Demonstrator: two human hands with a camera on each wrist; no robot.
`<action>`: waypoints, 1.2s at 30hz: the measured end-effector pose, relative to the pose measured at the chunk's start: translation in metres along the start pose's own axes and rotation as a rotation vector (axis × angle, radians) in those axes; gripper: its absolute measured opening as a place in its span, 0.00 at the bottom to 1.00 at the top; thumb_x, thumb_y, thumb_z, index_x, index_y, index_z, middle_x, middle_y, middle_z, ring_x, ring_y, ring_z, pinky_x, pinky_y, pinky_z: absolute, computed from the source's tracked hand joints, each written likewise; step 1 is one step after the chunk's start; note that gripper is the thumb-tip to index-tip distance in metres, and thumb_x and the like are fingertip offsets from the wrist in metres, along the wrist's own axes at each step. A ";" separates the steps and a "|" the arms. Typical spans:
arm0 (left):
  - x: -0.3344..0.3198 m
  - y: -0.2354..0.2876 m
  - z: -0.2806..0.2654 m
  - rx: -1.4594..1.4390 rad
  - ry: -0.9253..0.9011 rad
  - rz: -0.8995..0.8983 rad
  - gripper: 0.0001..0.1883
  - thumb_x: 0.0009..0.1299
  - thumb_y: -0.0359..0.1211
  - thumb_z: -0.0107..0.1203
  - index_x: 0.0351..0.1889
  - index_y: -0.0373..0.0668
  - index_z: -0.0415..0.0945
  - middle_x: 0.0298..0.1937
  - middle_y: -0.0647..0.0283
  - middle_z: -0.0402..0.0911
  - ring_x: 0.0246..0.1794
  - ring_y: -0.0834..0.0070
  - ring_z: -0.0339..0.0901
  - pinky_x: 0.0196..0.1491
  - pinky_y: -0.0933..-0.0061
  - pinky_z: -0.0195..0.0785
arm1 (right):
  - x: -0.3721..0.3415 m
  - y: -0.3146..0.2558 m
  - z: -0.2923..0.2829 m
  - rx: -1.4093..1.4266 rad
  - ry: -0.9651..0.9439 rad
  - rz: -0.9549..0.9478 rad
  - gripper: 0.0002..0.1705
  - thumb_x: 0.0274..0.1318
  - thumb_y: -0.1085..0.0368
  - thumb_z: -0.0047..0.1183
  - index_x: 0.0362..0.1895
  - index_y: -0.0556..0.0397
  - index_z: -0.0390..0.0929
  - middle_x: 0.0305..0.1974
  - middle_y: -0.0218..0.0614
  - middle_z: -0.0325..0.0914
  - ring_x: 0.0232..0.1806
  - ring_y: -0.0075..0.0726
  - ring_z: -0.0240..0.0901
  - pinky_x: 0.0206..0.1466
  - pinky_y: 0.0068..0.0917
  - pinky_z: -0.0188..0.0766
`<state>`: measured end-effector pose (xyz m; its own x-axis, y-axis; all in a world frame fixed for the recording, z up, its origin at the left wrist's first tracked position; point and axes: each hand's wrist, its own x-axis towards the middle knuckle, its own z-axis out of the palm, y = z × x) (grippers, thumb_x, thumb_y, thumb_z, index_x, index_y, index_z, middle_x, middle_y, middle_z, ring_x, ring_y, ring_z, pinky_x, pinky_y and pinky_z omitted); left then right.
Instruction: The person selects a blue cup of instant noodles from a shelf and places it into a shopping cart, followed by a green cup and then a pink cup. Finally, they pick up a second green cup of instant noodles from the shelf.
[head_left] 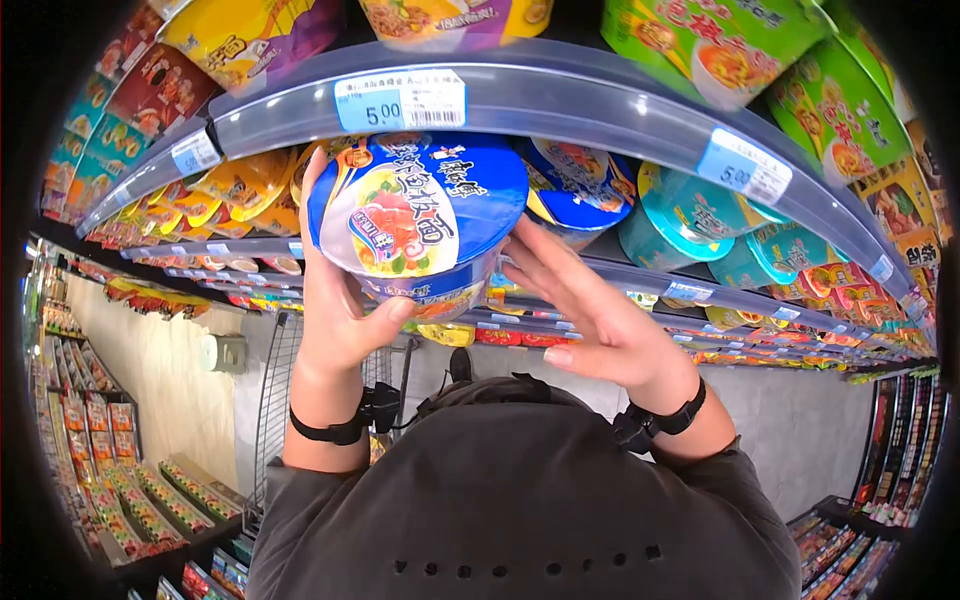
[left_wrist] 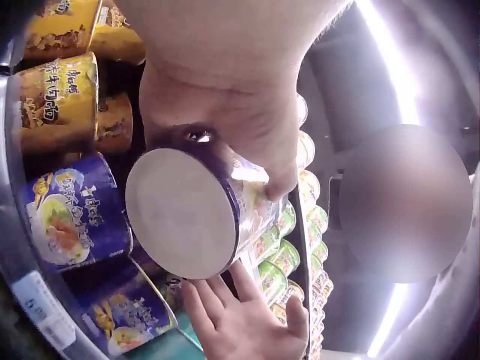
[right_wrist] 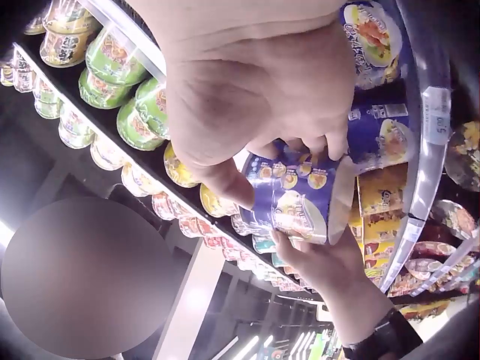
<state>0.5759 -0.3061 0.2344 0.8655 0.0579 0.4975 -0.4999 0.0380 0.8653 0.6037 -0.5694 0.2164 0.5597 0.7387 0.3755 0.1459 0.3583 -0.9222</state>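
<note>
A blue instant noodle cup (head_left: 470, 185) with a pictured lid is in my left hand (head_left: 335, 315) in the head view. The thumb lies along the near side while the fingers go round the far left side. My right hand (head_left: 595, 315) has its fingers stretched out, with the tips right at the cup's right side and the thumb apart. In the left wrist view the cup's plain pale base (left_wrist: 184, 214) faces the camera. Just behind the held cup, another blue noodle cup (head_left: 585, 190) stands on the shelf.
A curved shelf edge (head_left: 560, 100) with price tags runs above the cup. Teal noodle cups (head_left: 680, 220) stand to the right, and green ones (head_left: 720, 50) on the shelf above. Below my left arm is a wire shopping cart (head_left: 272, 400). Display racks (head_left: 110, 450) line the left.
</note>
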 end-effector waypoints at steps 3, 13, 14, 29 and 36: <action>0.014 -0.013 -0.017 -0.076 -0.017 -0.009 0.64 0.57 0.43 0.76 0.83 0.35 0.41 0.76 0.48 0.63 0.76 0.59 0.66 0.77 0.55 0.60 | 0.014 0.001 -0.004 -0.008 0.030 -0.019 0.57 0.61 0.62 0.61 0.85 0.59 0.37 0.86 0.46 0.31 0.88 0.50 0.29 0.85 0.52 0.35; 0.050 -0.044 -0.052 -0.079 -0.076 -0.105 0.48 0.58 0.31 0.77 0.73 0.32 0.60 0.66 0.53 0.75 0.67 0.65 0.75 0.70 0.61 0.65 | 0.041 0.011 -0.014 -0.018 0.151 -0.104 0.51 0.62 0.74 0.57 0.83 0.63 0.42 0.85 0.47 0.37 0.88 0.45 0.30 0.86 0.47 0.33; 0.053 -0.046 -0.053 -0.083 -0.084 -0.106 0.48 0.58 0.31 0.77 0.73 0.32 0.60 0.66 0.53 0.75 0.67 0.65 0.75 0.70 0.61 0.65 | 0.042 0.014 -0.015 -0.022 0.159 -0.105 0.51 0.62 0.74 0.57 0.83 0.63 0.42 0.85 0.47 0.37 0.88 0.45 0.30 0.86 0.47 0.33; 0.078 -0.040 -0.048 0.200 -0.215 -0.162 0.22 0.67 0.27 0.70 0.58 0.33 0.77 0.51 0.59 0.85 0.52 0.74 0.80 0.59 0.69 0.73 | 0.040 0.012 -0.007 0.025 0.317 -0.043 0.54 0.57 0.66 0.59 0.82 0.67 0.45 0.84 0.55 0.43 0.87 0.54 0.34 0.86 0.53 0.30; 0.080 -0.039 -0.034 0.119 -0.183 -0.100 0.22 0.70 0.24 0.67 0.61 0.33 0.75 0.56 0.58 0.83 0.57 0.71 0.79 0.64 0.67 0.69 | 0.006 0.003 -0.013 0.119 0.257 -0.127 0.50 0.61 0.65 0.59 0.82 0.66 0.48 0.85 0.53 0.38 0.88 0.47 0.32 0.86 0.45 0.32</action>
<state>0.6635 -0.2688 0.2384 0.9072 -0.1228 0.4023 -0.4135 -0.0844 0.9066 0.6182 -0.5711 0.2152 0.7332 0.5207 0.4374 0.1399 0.5139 -0.8464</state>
